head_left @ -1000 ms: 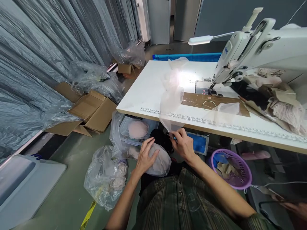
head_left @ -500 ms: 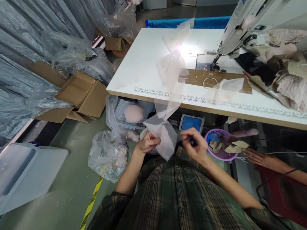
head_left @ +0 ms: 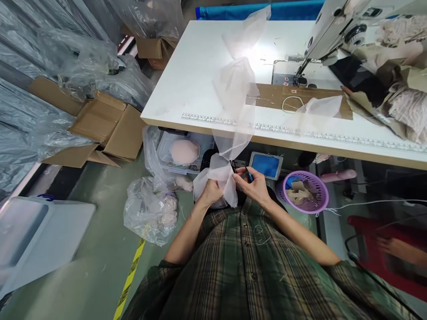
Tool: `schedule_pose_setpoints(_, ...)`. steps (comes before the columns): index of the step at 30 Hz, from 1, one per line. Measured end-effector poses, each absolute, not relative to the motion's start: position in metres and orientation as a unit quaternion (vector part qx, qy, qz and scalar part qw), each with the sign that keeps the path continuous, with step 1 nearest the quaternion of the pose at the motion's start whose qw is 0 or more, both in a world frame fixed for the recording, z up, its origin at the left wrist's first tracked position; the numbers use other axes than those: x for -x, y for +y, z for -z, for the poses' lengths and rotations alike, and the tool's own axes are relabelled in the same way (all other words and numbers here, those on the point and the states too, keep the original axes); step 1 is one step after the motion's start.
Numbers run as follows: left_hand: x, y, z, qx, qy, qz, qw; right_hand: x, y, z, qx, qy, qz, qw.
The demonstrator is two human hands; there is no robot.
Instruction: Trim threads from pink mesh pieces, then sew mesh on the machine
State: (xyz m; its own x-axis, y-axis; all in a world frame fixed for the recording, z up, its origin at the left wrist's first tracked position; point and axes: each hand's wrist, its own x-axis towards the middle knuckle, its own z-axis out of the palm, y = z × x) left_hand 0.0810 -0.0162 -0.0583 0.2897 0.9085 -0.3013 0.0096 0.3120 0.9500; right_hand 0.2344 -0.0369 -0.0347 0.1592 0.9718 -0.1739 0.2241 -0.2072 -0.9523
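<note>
A strip of sheer pale fabric (head_left: 233,129) runs down over the table's front edge to my lap. My left hand (head_left: 210,194) is closed on its lower end, with folds bunched around the fingers. My right hand (head_left: 255,186) is closed round small thread snips (head_left: 249,175) with a blue and black body. The snips' dark tip is beside the fabric, partly hidden by the fingers; whether the blades touch it I cannot tell. Fingertips of the right hand meet the fabric's right edge.
A sewing machine (head_left: 320,44) stands on the white table (head_left: 176,84), near a heap of fabric pieces (head_left: 407,102). Below are a purple basket (head_left: 322,200) with scraps and a clear plastic bag (head_left: 143,218). Cardboard boxes (head_left: 100,120) lie left. Another person's blurred hand (head_left: 396,249) is at right.
My right hand has moved left with the snips to the fabric beside my left hand. The other person's hand has drawn back from the basket, down and right. The view has shifted slightly.
</note>
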Motion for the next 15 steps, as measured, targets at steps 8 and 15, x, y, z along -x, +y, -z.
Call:
schedule_pose_setpoints(8,-0.084,-0.017,0.065,-0.459,0.501,-0.401,0.615,-0.227,-0.051,0.032,0.639,-0.523,-0.396,0.403)
schedule_pose_setpoints(15,-0.057,0.006,0.063,-0.328,0.388,-0.439,0.741,-0.240,-0.054,0.029,0.582,-0.542,-0.445,0.412)
